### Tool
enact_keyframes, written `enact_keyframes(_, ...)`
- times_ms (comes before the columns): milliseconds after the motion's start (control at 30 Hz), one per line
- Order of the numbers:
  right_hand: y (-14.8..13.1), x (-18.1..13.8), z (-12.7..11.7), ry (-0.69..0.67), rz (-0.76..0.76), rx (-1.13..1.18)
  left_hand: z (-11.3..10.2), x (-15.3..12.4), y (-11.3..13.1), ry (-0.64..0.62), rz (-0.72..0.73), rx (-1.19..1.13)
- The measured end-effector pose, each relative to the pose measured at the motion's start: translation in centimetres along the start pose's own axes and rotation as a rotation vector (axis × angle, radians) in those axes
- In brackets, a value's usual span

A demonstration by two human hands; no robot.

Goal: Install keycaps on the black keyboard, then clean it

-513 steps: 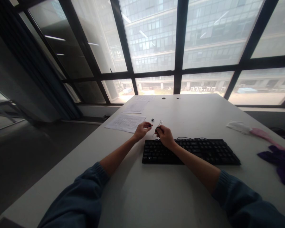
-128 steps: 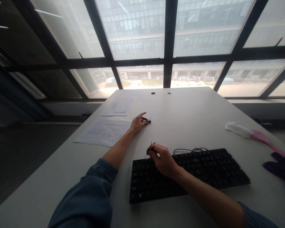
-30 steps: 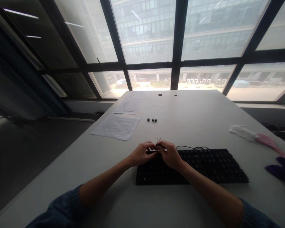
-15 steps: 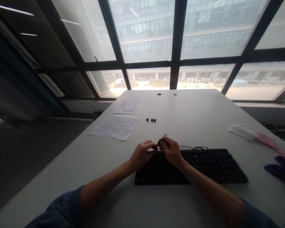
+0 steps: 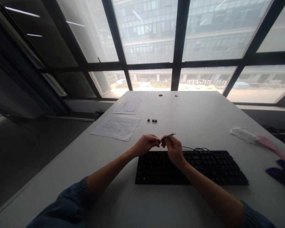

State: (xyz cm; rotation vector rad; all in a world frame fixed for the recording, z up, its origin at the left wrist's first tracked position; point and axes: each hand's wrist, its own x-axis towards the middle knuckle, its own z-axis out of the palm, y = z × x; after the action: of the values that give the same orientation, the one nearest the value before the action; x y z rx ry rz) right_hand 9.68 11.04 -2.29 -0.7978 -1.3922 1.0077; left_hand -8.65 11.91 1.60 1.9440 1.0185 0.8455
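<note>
A black keyboard (image 5: 161, 172) lies on the white table with my forearms partly over it. My right hand (image 5: 174, 150), above its back edge, is closed around a small keycap puller (image 5: 171, 135), whose thin metal prongs point up and to the right. Fingertips pinched, my left hand (image 5: 147, 144) meets the right one just behind the keyboard. Whatever is between the left fingertips is too small and hidden to make out. Farther back on the table sit three small black keycaps (image 5: 153, 120), two side by side and one slightly to the left.
Printed paper sheets (image 5: 116, 127) lie along the table's left side. At the right edge are a pink and white item (image 5: 263, 141) and a purple cloth-like thing (image 5: 280, 172). The keyboard's cable (image 5: 199, 148) curls behind it. Large windows stand beyond the table.
Both hands have risen slightly off the keyboard's back edge. The puller has tipped from nearly upright to slanting right. My left fingers have drawn closer together.
</note>
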Motion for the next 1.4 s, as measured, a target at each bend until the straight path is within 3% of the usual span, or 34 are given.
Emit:
enact_keyframes(133,0.1,0.1,-0.1,-0.034,0.017,0.027,-0.5,0.4,-0.4,-0.08,0.03,0.0)
enact_keyframes(267,0.2,0.4,-0.2,0.039,0.041,0.051,0.3,0.3,-1.0,-0.037,0.234,0.276)
enact_keyframes(367,0.3,0.6,-0.2,0.084,0.061,0.058,0.9,0.4,-1.3,-0.03,0.302,0.399)
enact_keyframes(533,0.5,0.6,-0.1,0.074,0.072,0.046,1.0,0.7,-1.4,-0.002,0.282,0.417)
enact_keyframes(800,0.4,0.3,0.1,-0.018,0.04,-0.021,0.6,0.5,-1.0,-0.086,0.245,0.448)
enact_keyframes(1033,0.5,0.4,0.1,0.011,0.064,0.014,1.0,0.4,-2.0,-0.098,0.37,0.772)
enact_keyframes(1200,0.8,0.4,0.1,-0.002,0.057,0.021,1.6,0.3,-2.2,-0.049,0.362,0.66)
enact_keyframes(1400,1.1,0.6,0.2,-0.02,0.058,0.029,1.2,0.5,-1.6,-0.041,0.214,0.451)
